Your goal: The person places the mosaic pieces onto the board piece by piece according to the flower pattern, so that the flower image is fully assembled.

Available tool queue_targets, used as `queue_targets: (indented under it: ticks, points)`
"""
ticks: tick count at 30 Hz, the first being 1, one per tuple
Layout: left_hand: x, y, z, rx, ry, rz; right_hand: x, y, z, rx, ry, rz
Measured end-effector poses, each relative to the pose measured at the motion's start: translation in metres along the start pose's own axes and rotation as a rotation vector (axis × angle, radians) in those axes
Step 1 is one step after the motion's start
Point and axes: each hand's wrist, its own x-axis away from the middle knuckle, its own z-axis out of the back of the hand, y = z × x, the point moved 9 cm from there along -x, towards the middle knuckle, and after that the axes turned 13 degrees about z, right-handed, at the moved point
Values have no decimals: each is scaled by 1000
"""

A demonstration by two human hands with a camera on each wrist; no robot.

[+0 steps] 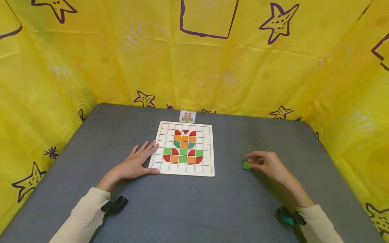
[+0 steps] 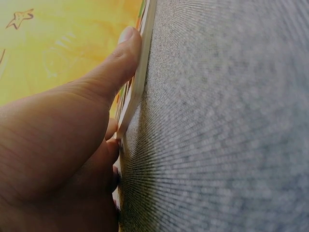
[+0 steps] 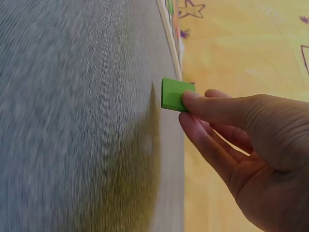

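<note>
A light wooden grid board lies on the grey table, holding red, orange and green tiles in a tulip-like pattern. My left hand rests at its left side, fingers spread, with fingertips and thumb on the edge. In the left wrist view the thumb lies along the board's edge. Right of the board, my right hand pinches a light green square tile between thumb and fingers. The right wrist view shows this green tile upright, just above the table.
A small card printed with a similar tile pattern lies behind the board's top edge. The grey table is bounded by yellow cloth with starfish and fish drawings at the back and sides. Both wrists wear dark straps.
</note>
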Motion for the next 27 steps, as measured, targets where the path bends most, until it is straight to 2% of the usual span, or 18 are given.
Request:
queue_targets:
  ticks: [27]
  points:
    - [1,2,1,8,2,-9,-51,-28,-50,-77,-41,25]
